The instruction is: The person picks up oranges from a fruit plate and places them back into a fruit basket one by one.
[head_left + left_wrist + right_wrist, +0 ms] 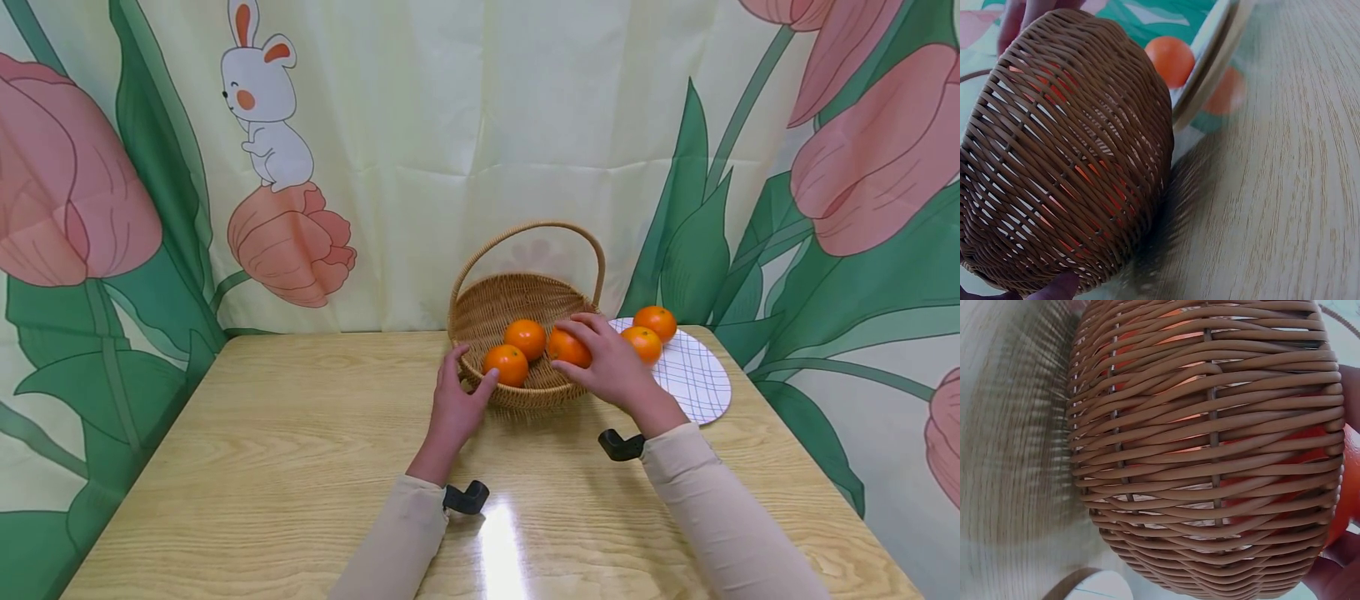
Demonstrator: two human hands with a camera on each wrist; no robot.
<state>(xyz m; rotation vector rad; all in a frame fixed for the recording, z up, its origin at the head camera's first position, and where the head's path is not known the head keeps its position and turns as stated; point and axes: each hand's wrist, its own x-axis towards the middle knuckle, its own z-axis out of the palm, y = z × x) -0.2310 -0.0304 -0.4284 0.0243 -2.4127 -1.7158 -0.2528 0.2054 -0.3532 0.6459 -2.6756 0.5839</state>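
A wicker basket (525,292) with a tall hoop handle stands near the table's back edge. Two oranges (506,365) lie inside it. My right hand (611,358) grips another orange (567,347) at the basket's right side, just within the rim. At the left rim, my left hand (459,404) holds the basket with thumb and fingers. The left wrist view shows the basket's woven side (1072,144) with orange showing through the gaps. In the right wrist view, the held orange (1349,481) shows beyond the rim, with fingertips (1329,572) against it.
A white plate (701,379) with a blue grid pattern lies right of the basket. Two oranges (655,323) rest on it, partly behind my right hand. The wooden table (300,450) extends to the left and front. A printed curtain (390,167) hangs behind.
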